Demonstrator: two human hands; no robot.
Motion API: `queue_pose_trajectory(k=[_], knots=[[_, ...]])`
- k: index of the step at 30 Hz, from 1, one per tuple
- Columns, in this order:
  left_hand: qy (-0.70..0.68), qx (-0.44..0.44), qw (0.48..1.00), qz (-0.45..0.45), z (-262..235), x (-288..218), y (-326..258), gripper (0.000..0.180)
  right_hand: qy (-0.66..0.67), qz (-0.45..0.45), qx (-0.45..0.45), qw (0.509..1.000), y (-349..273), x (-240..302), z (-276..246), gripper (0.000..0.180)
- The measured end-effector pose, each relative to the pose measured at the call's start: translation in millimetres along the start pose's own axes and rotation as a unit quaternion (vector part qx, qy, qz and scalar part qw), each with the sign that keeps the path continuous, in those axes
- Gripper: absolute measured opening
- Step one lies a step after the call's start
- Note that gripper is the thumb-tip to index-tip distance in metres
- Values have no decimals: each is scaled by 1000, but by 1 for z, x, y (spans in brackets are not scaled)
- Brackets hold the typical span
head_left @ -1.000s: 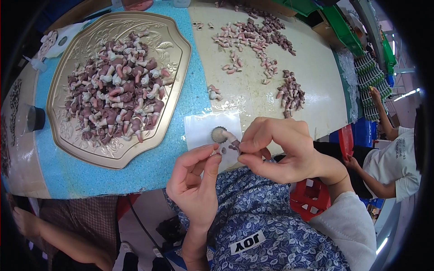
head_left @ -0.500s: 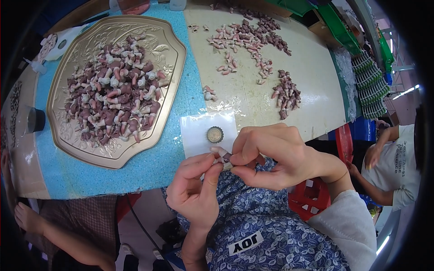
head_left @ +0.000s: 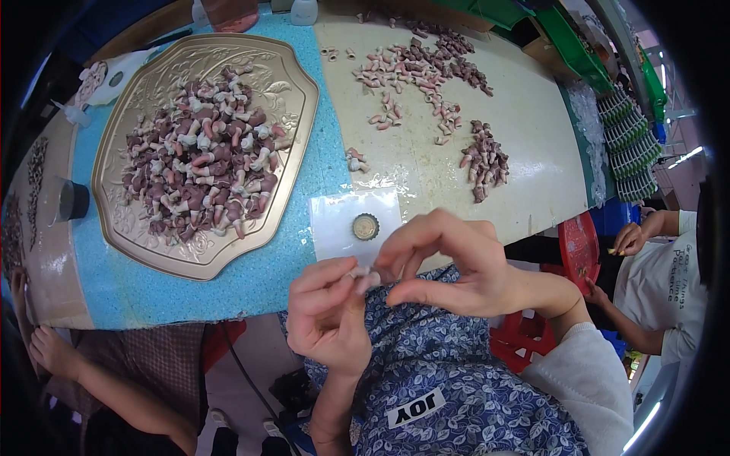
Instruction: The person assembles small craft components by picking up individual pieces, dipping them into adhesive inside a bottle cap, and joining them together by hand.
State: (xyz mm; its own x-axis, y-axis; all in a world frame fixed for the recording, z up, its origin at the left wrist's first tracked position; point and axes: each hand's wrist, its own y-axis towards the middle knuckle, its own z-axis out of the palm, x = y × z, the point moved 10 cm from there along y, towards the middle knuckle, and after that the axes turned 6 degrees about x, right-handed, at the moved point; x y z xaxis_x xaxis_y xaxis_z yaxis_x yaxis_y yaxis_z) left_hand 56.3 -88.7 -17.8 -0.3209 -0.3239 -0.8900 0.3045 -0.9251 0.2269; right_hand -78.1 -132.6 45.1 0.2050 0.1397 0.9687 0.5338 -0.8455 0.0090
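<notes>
My left hand (head_left: 331,319) pinches a small pinkish-white and purple figurine piece (head_left: 368,281) between thumb and fingertips, just over the table's near edge. Beside it, my right hand (head_left: 464,266) has its thumb and index finger spread apart. A fingertip of that hand is at the purple end of the piece; whether it touches is unclear. Beyond the hands, a bottle cap (head_left: 365,226) with pale stuff inside lies on a white sheet (head_left: 331,247).
A gold tray (head_left: 293,163) heaped with similar pieces stands at left. Loose pink pieces (head_left: 395,72) and purple pieces (head_left: 484,161) lie on the pale tabletop (head_left: 532,152). A co-worker's hand (head_left: 55,351) shows at left; another person holds a red basin (head_left: 579,243) at right.
My right thumb and index finger have parted from their pinch on the piece. The left hand keeps its hold. At right, the other person's hand has lifted beside the red basin.
</notes>
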Motion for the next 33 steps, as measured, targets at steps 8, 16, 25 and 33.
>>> queue_pose_trajectory(k=[8, 16, 25, 33], knots=[[-72, 79, 989, -102, 8, 7, 6, 13, -77, -73, 9, 994, -7, 16, -1, 14], [-108, 195, 957, -187, 25, 13, 8, 11, -77, -113, -21, 990, -13, 23, -6, 14], [-50, 186, 967, -165, 26, 9, 2, 12, -79, -125, -7, 989, -19, 22, -7, 17], [33, 224, 973, -39, 30, -16, 11, 14, -18, 108, 88, 990, -18, -17, -1, 25]])
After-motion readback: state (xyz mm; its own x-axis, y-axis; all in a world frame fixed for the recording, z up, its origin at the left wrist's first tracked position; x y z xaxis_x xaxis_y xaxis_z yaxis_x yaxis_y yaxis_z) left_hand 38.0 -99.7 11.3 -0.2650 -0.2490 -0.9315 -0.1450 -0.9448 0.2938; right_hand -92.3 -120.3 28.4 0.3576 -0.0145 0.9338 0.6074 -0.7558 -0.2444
